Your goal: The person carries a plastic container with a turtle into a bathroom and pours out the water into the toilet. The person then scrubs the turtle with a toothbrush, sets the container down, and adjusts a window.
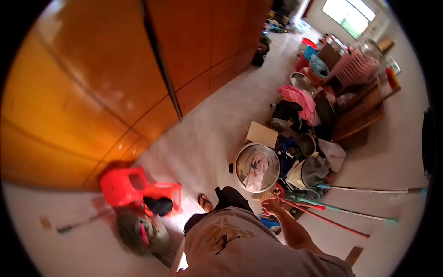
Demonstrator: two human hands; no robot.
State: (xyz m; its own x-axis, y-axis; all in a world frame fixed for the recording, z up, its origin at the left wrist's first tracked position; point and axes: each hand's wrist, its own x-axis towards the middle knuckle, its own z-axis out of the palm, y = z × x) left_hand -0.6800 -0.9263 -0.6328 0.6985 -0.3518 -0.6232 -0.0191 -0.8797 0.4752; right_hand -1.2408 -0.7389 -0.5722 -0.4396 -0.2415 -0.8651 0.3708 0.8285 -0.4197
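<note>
My right hand (270, 207) hangs beside my body with its fingers curled in. What lies inside the fingers, if anything, is hidden. Close to it are a red pole (341, 223), a green pole (355, 212) and a blue item (269, 222) on the floor. Just ahead of my feet stands a large round metal pot (239, 171) with a pale pink cloth (258, 171) in its top. My left hand is out of the picture.
Left of me, a red plastic stool (117, 187) has a dark cloth (158, 206) on it, beside a greenish bag (136, 233). Orange wooden cabinets (184, 41) line the left. Along the right lie buckets (318, 67), stacked pink chairs (355, 67) and wooden boards (357, 122).
</note>
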